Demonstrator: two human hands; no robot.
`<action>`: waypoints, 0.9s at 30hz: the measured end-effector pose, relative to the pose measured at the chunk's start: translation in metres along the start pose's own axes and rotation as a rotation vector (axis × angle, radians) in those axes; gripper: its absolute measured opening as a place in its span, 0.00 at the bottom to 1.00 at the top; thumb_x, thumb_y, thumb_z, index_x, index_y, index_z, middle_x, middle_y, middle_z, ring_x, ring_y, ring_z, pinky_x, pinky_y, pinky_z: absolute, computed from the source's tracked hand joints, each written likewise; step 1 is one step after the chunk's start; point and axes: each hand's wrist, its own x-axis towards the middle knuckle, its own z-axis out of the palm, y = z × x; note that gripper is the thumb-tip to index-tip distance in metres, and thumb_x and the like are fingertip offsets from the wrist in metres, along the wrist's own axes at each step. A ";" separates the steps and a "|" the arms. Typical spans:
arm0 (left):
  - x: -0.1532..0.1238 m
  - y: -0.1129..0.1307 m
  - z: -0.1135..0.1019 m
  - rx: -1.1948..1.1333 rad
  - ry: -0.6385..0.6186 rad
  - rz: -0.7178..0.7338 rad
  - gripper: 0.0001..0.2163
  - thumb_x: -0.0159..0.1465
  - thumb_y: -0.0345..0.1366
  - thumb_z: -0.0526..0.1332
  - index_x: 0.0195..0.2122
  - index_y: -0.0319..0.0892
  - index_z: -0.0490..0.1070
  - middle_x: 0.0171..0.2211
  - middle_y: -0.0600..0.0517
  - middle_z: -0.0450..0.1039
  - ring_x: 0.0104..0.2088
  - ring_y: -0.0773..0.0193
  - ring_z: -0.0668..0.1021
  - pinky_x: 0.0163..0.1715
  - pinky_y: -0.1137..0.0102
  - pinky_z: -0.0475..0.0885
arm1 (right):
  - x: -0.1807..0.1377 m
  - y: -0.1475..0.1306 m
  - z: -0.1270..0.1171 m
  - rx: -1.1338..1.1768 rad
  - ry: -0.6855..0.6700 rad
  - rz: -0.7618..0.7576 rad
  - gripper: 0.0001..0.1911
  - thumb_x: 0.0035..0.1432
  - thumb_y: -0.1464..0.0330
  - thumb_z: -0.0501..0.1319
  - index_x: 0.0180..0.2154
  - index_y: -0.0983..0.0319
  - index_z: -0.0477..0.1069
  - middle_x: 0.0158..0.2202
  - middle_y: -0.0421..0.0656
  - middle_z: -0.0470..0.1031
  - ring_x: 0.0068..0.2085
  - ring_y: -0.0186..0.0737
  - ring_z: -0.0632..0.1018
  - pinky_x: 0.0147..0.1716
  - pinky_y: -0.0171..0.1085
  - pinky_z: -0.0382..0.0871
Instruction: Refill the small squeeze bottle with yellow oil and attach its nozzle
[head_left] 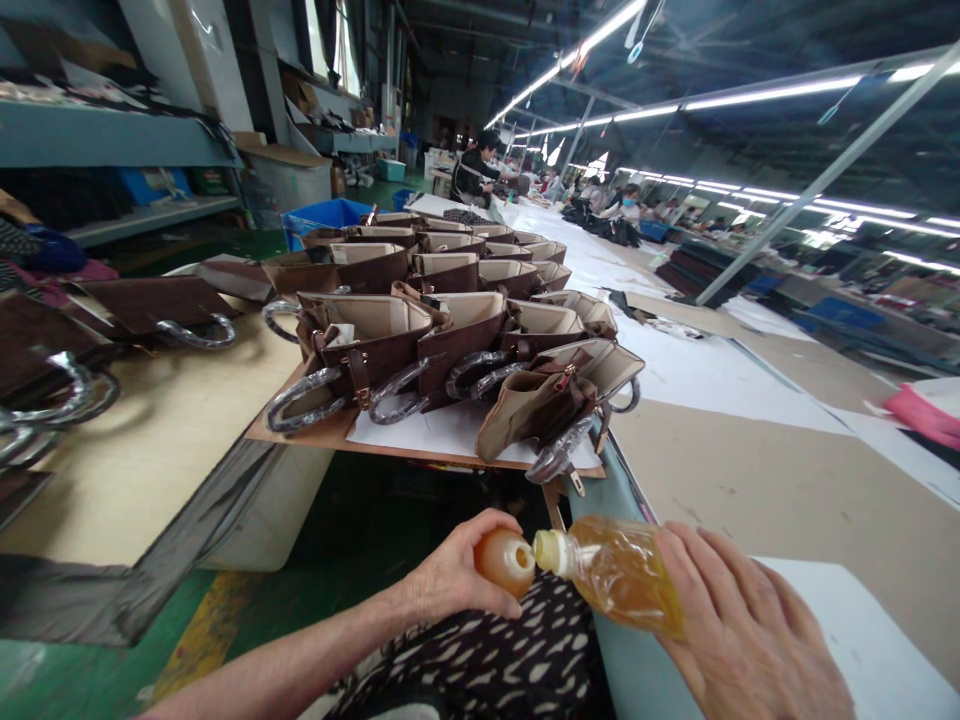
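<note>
My left hand [457, 572] is wrapped round a small, squat bottle [501, 562] with amber contents, its open mouth turned to the right. In my right hand [739, 610] is a larger clear plastic bottle [619, 570], tipped nearly onto its side and partly filled with amber liquid. Its uncapped neck is close to the small bottle's mouth; whether the two touch I cannot tell. Both bottles are above my patterned black-and-white clothing [517, 660]. My right palm hides the large bottle's base.
Rows of brown handbags [465, 340] with plastic-wrapped handles stand on a board just ahead. More bags [150, 305] lie on a pale table at left. To the right runs a long worktable [720, 470] with paper sheets. A person [476, 172] in dark clothing works farther back.
</note>
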 end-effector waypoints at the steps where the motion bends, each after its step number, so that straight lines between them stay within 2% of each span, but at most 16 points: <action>1: 0.000 -0.001 0.000 0.004 0.001 0.003 0.30 0.38 0.25 0.71 0.44 0.43 0.64 0.37 0.55 0.67 0.36 0.66 0.69 0.36 0.74 0.64 | 0.000 0.000 0.000 0.001 -0.001 0.004 0.14 0.56 0.73 0.48 0.44 0.62 0.64 0.44 0.48 0.73 0.47 0.53 0.71 0.42 0.50 0.65; 5: 0.000 -0.002 0.000 -0.022 -0.007 0.003 0.31 0.39 0.25 0.71 0.44 0.43 0.63 0.36 0.56 0.67 0.36 0.67 0.70 0.36 0.74 0.64 | -0.002 0.000 0.001 0.000 -0.005 -0.020 0.13 0.56 0.72 0.49 0.44 0.62 0.64 0.44 0.49 0.73 0.46 0.53 0.71 0.41 0.50 0.65; 20: 0.000 -0.001 -0.001 0.024 0.013 0.005 0.30 0.38 0.27 0.71 0.44 0.42 0.64 0.37 0.55 0.67 0.36 0.66 0.70 0.36 0.73 0.64 | -0.005 -0.002 0.004 0.059 -0.027 0.054 0.15 0.54 0.73 0.49 0.44 0.62 0.65 0.45 0.48 0.73 0.48 0.54 0.70 0.45 0.52 0.63; 27: 0.000 -0.004 -0.001 0.048 0.023 -0.008 0.31 0.38 0.28 0.72 0.45 0.42 0.64 0.38 0.54 0.67 0.37 0.64 0.70 0.38 0.72 0.64 | -0.002 -0.001 0.001 0.005 0.018 -0.001 0.14 0.55 0.73 0.49 0.44 0.62 0.63 0.43 0.48 0.74 0.45 0.54 0.72 0.41 0.50 0.65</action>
